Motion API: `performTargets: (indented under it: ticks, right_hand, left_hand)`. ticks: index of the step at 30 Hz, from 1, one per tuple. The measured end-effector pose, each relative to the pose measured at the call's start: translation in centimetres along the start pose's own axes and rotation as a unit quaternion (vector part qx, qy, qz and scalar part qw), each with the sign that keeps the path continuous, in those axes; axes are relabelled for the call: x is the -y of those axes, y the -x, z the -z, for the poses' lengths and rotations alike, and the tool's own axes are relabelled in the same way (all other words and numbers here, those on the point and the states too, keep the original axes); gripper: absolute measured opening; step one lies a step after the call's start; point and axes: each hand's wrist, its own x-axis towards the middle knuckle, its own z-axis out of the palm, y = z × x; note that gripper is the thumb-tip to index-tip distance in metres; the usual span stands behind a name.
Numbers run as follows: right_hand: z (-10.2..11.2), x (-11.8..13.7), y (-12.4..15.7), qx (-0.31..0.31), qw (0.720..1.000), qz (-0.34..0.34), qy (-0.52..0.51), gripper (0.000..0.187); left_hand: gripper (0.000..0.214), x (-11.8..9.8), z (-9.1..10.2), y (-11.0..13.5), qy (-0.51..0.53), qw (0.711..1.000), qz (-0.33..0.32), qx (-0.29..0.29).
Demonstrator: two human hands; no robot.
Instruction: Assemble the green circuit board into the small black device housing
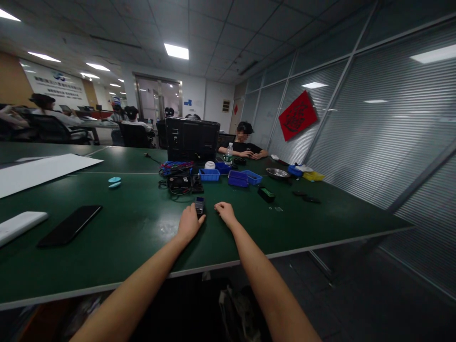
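Observation:
My left hand [190, 221] rests on the green table, its fingers along the left side of a small dark boxy device [200, 204] and its thumb at the near end. The device has a grey-blue patch on top like a small screen; its exact kind does not show. To the right of it, apart from the device, is my right hand [225, 213], its fingers curled in and the tips close together. Whether anything sits between those fingertips is too small to tell.
Beyond my hands are a black power unit with cables [180, 183], blue bins [209, 175], a ball [210, 165], a bottle [228, 153] and a monitor [193, 138]. A green-screened device [266, 194] and metal dish [278, 174] lie right. A person [244, 142] sits opposite.

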Motion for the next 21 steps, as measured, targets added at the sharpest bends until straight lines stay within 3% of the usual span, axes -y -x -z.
performTargets:
  ticks: [4, 7, 10, 14, 21]
  right_hand:
    - [0.2, 0.7, 0.4, -0.015, 1.0, 0.0, 0.024, 0.017]
    - [0.1, 1.7, 1.0, -0.057, 0.997, 0.029, 0.052, 0.024]
    - [-0.4, 2.8, 2.1, -0.062, 0.988, 0.086, 0.116, 0.037]
    - [-1.6, 4.0, 3.4, -0.002, 0.96, 0.119, 0.252, 0.058]
    - [-1.4, 3.8, 3.2, -0.009, 0.938, 0.108, 0.329, 0.052]
  left_hand:
    - [0.048, -2.4, -1.3, 0.2, 0.049, 0.999, -0.005, 0.012]
    - [0.042, -2.7, -1.8, 0.0, 0.076, 0.997, -0.007, 0.019]
    - [0.044, -2.0, -2.2, -0.4, 0.131, 0.991, 0.014, 0.017]
    - [0.051, -0.6, -2.3, -0.8, 0.224, 0.969, 0.104, 0.001]
    - [0.05, 0.2, -1.6, -0.8, 0.259, 0.955, 0.145, -0.015]
